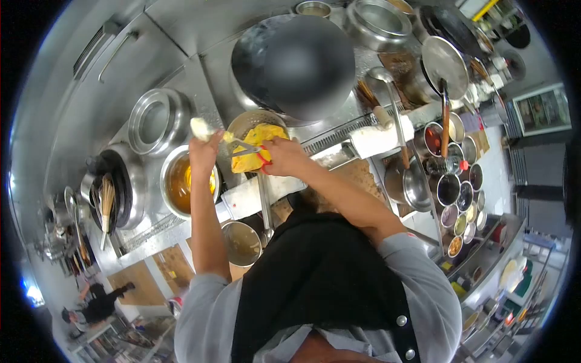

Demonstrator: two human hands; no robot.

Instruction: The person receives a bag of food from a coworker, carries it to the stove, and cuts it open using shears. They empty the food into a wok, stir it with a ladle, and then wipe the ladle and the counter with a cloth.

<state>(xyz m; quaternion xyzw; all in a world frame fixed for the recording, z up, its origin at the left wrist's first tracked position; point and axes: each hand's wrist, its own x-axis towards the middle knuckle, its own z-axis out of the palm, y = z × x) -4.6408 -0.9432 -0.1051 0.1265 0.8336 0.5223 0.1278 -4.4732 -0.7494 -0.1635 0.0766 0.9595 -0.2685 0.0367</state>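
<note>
Red-handled scissors are gripped in my right hand, their blades pointing left. Below the blades lies a yellow sheet of food, like cooked egg, in a perforated metal strainer whose handle runs toward my body. My left hand is closed on a pale piece of food, left of the strainer and above a metal bowl of orange-yellow liquid.
A large dark wok stands ahead, partly blurred. Metal basins and another wok with a brush are on the left. A ladle, pots and several seasoning containers stand right. Another person is far left.
</note>
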